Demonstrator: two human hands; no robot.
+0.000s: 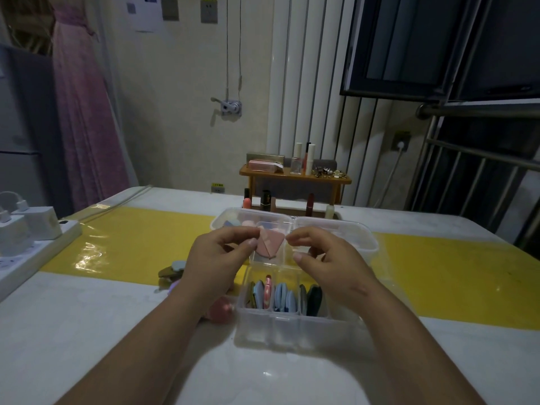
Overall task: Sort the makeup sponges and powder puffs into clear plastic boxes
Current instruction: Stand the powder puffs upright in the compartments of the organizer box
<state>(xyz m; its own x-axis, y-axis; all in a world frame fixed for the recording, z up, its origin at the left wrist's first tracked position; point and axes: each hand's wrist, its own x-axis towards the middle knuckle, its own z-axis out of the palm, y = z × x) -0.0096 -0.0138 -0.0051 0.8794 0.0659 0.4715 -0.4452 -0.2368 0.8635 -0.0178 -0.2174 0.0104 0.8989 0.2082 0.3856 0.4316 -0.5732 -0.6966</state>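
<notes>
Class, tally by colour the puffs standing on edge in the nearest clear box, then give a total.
Blue puffs: 3
Pink puff: 1
Olive puff: 1
Grey puff: 1
Dark green puff: 1
Total: 7 in the nearest clear box. The dim light makes the dark ones hard to separate.

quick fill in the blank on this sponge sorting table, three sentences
1. The sponge pinched by the left hand is ___ in colour.
2. The strip across the white table is ___.
3. In the near clear box, the dark puffs stand in the ___ compartment.

Missing words: pink; yellow; right
</notes>
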